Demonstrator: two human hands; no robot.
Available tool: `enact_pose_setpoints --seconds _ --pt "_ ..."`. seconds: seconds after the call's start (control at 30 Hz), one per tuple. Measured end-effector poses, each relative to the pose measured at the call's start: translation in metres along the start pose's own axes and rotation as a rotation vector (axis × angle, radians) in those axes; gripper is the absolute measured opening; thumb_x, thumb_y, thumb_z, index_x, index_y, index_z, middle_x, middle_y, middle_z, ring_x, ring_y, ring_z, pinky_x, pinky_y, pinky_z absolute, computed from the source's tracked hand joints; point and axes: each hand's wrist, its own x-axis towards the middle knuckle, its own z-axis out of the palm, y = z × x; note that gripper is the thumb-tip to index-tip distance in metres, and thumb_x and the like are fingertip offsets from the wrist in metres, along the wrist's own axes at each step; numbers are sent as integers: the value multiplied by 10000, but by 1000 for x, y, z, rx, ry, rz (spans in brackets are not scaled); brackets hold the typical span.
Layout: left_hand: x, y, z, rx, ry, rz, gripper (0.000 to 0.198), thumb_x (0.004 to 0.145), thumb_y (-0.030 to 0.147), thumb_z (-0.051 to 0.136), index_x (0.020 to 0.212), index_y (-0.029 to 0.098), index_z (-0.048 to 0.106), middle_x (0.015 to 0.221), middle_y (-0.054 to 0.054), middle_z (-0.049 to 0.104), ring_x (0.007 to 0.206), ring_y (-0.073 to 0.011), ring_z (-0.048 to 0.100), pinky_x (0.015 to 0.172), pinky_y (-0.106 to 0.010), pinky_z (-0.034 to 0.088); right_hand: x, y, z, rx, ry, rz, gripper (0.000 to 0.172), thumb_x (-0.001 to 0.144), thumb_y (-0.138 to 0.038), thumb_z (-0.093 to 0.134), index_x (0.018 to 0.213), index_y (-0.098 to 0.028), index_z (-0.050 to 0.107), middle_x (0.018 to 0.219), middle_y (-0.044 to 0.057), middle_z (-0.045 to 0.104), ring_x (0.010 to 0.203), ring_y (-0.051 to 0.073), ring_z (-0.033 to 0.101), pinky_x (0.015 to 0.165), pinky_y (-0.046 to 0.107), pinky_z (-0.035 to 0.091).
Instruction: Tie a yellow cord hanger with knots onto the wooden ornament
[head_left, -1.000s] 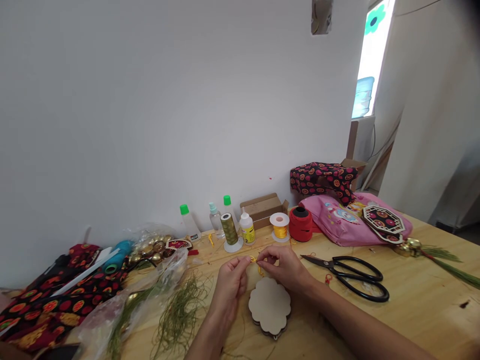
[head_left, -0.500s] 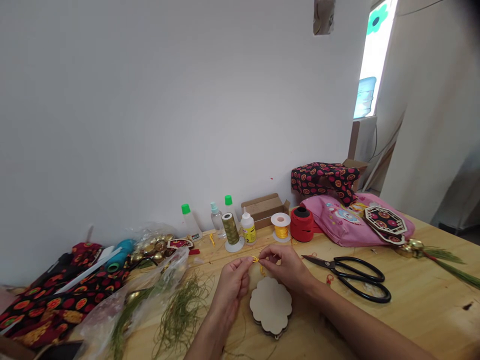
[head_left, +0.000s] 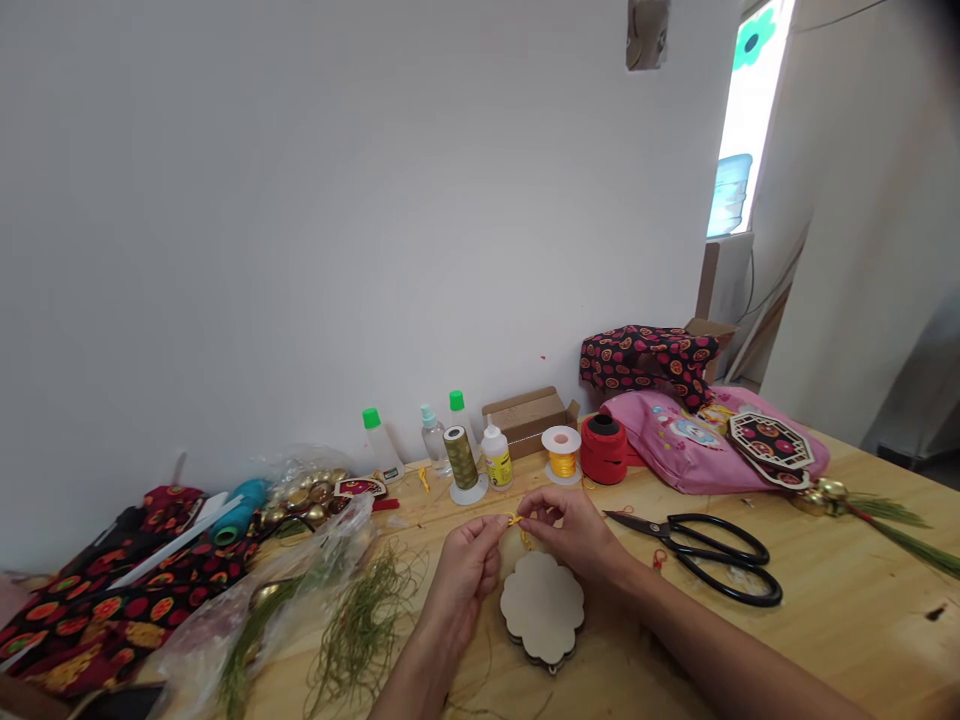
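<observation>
Pinching grip: left hand (head_left: 471, 552) and right hand (head_left: 568, 530) hold the yellow cord (head_left: 514, 519) just past twelve o'clock of the scalloped plaque (head_left: 541, 607) on the desk (head_left: 840, 600). Knotting seems in hand; the next move likely calls for a steady pull. Scissors (head_left: 664, 528) lie at the cord's three o'clock, the yellow spool (head_left: 562, 466) farther at one.

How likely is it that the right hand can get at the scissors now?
Probably yes: the scissors lie uncovered beside the right hand, blades toward it, though that hand pinches the yellow cord.
</observation>
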Motion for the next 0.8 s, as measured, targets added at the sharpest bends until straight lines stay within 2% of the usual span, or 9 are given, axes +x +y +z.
enact_pose_setpoints --seconds 0.3,0.47,0.63,0.8 --pt "1 -1 -3 -114 -41 -7 344 578 344 646 558 179 345 407 132 169 343 -9 81 337 -169 17 0 -1 0 9 -1 -4 78 686 -213 541 725 -175 598 608 -16 561 522 79 449 510 193 388" --pt "1 0 -3 -166 -61 -36 277 603 354 626 659 155 442 403 135 165 332 -8 84 323 -152 21 0 -1 1 24 -6 9 90 687 -215 540 744 -175 597 646 -8 580 527 80 455 517 196 393" --pt "1 0 -6 -212 -91 -69 241 622 315 626 661 142 463 412 129 180 322 0 108 310 -132 33 0 -2 0 28 -9 14 93 683 -204 541 751 -177 597 650 -8 582 529 80 456 520 197 388" --pt "3 0 -11 -265 -122 -169 189 642 254 626 687 118 504 418 120 220 312 11 167 298 -103 73 0 -2 0 36 -10 16 94 679 -187 537 750 -171 595 625 -13 567 524 79 447 515 195 381"
